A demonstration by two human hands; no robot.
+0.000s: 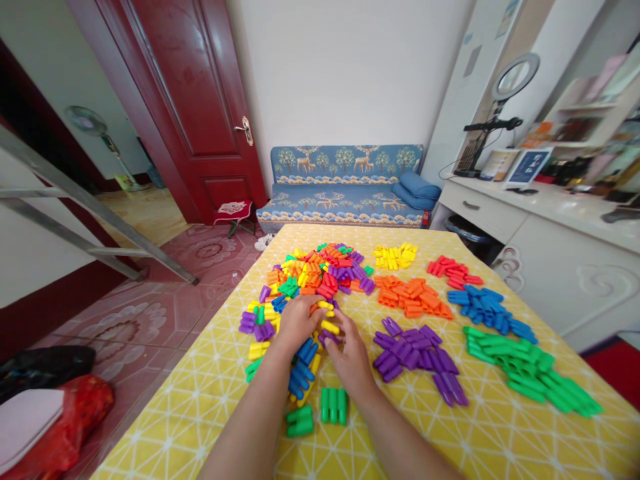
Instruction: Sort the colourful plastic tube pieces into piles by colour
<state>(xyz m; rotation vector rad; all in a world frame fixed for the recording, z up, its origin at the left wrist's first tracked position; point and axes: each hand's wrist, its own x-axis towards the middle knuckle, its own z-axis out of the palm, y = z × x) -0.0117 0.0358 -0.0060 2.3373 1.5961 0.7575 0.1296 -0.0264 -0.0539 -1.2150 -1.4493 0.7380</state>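
A mixed heap of coloured plastic bullet-shaped blocks lies on the yellow patterned tablecloth. My left hand rests on the near edge of the heap, fingers curled over orange and yellow blocks. My right hand sits beside it, its fingers pinched on a purple block. To the right lie sorted piles: purple, orange, yellow, red, blue and green. A few green blocks lie between my forearms.
A blue patterned sofa stands behind the table beside a dark red door. A white cabinet with a ring light is at right. Metal ladder rails and a red bag are on the left floor.
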